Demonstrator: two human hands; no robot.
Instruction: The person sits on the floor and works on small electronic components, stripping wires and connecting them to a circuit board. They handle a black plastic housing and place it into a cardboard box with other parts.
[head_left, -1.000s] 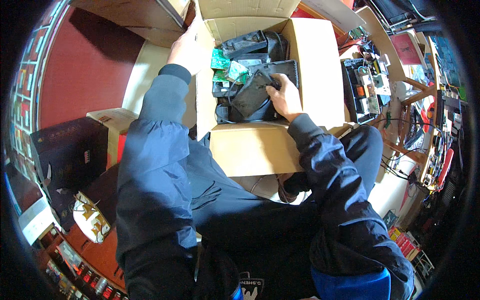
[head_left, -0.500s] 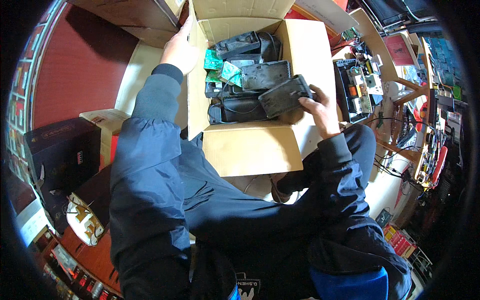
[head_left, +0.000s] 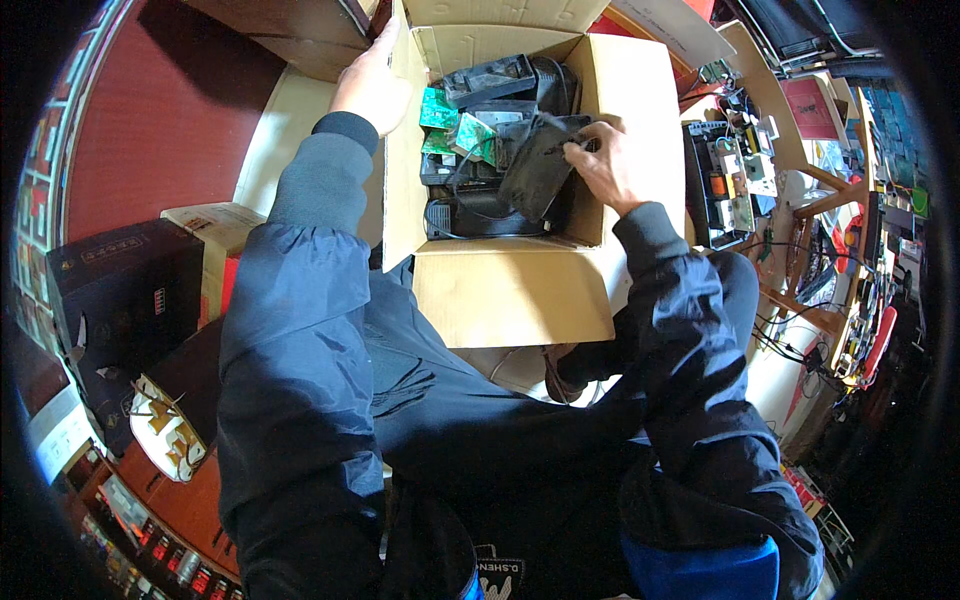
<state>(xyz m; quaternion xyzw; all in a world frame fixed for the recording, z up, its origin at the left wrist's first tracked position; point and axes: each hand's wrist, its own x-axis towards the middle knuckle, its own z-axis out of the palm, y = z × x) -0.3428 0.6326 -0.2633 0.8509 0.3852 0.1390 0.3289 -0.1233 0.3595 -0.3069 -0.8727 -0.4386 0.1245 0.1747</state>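
An open cardboard box (head_left: 515, 300) stands in front of my legs, filled with black plastic casings, cables and several green circuit boards (head_left: 440, 108). My left hand (head_left: 372, 92) grips the upper part of the box's left flap, fingers stretched along it; the flap partly hides them. My right hand (head_left: 608, 165) pinches a flat black plastic casing (head_left: 538, 165) between thumb and fingers at its upper right edge. The casing is tilted over the other parts inside the box. Another long black casing (head_left: 488, 80) lies at the far side of the pile.
A dark box (head_left: 125, 290) stands at the left beside a pale carton. On the right are a black unit with exposed electronics (head_left: 725, 180), a wooden frame (head_left: 830, 195) and tangled cables. A white part with brown patches (head_left: 168, 428) lies at lower left.
My right hand has moved left and up over the box, turning the black casing to a steeper tilt. My left hand stays at the flap; the whole view has shifted slightly.
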